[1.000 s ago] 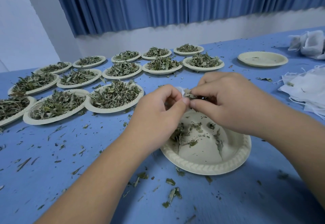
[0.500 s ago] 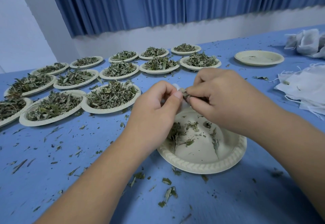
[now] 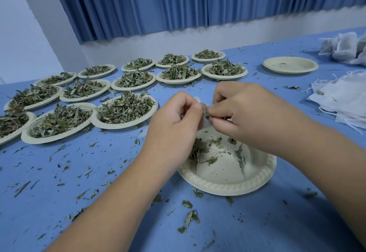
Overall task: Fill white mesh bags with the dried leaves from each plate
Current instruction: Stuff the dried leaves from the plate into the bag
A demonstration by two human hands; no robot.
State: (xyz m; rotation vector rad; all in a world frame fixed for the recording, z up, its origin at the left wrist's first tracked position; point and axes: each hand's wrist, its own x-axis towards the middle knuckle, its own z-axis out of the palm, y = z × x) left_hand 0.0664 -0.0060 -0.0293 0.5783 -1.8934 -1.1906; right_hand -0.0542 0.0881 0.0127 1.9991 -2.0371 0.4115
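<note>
A cream paper plate point(image 3: 227, 184) in front of me holds only a few dried leaves point(image 3: 200, 148). Above its far rim my left hand point(image 3: 174, 125) pinches a small white mesh bag point(image 3: 205, 122), mostly hidden behind the fingers. My right hand point(image 3: 243, 113) meets it thumb to thumb and pinches a tuft of dried leaves point(image 3: 206, 113) at the bag's mouth. Several plates heaped with dried leaves point(image 3: 124, 109) stand in rows to the left and behind.
An almost bare plate point(image 3: 290, 65) sits at the back right. A stack of flat white mesh bags point(image 3: 344, 97) lies at the right edge, filled bags point(image 3: 346, 47) behind it. Leaf crumbs litter the blue tabletop point(image 3: 59, 172).
Both hands stay together over the plate, the right still working leaves into the bag. The view has shifted slightly; nothing was let go.
</note>
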